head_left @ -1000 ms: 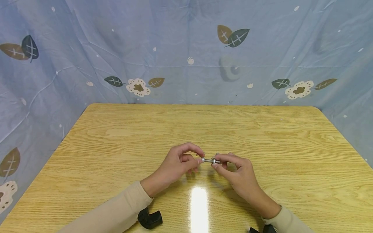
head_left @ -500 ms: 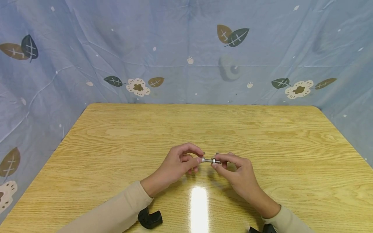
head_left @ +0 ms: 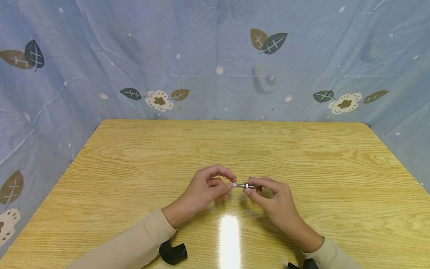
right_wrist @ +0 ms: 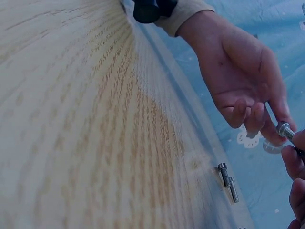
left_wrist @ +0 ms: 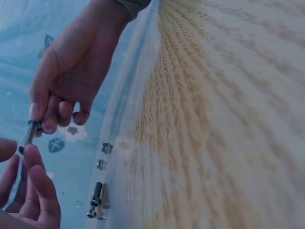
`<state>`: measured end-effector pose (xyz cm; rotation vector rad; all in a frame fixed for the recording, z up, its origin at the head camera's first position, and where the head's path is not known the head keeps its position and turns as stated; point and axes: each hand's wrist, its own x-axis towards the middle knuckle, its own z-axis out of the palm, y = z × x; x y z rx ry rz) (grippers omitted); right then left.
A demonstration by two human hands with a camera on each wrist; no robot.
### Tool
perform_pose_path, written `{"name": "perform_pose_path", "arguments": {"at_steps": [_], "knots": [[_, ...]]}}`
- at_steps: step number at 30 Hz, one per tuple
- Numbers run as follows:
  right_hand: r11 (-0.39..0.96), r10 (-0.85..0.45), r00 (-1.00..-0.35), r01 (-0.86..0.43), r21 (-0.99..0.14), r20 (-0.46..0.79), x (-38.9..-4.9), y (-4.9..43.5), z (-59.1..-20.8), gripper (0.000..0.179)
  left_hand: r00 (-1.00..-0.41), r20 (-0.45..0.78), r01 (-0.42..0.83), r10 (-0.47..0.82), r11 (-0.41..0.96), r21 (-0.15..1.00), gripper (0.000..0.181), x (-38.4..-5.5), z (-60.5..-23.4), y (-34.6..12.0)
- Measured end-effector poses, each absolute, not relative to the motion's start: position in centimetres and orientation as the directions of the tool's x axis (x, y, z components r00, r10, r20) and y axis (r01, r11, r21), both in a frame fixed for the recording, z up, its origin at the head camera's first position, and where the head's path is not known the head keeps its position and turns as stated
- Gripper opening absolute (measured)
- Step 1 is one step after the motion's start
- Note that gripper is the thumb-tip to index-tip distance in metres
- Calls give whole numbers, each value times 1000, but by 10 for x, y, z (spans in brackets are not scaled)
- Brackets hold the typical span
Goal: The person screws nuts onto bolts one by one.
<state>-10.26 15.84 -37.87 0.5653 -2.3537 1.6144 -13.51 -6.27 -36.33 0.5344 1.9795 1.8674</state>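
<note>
In the head view my left hand [head_left: 201, 192] pinches the head of a metal bolt [head_left: 240, 185] between thumb and index finger. From the other side, my right hand [head_left: 277, 198] pinches a hex nut [head_left: 247, 185] that sits around the shank. The bolt lies about level, held above the table. Its round head [right_wrist: 283, 128] shows between the left fingertips in the right wrist view. In the left wrist view the right fingers partly cover the nut, and the threads are too small to make out.
Loose bolts [left_wrist: 96, 195] lie together on the wooden table [head_left: 141, 149], with two nuts [left_wrist: 101, 164] near them in the left wrist view. The hands mostly hide these in the head view. A blue patterned curtain [head_left: 201, 45] hangs behind the table. Black wrist mounts [head_left: 172, 253] sit under the sleeves.
</note>
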Motion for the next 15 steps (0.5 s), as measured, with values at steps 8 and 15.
{"name": "perform_pose_path", "arguments": {"at_steps": [8, 15], "knots": [[316, -175, -898, -440, -841, 404, -102, 158, -379, 18, -873, -59, -17, 483, 92, 996, 25, -135, -364, -60], [313, -175, -894, -448, -837, 413, -102, 158, -379, 18, -867, -22, 19, 498, 76, 997, 23, -134, -363, -62]]}}
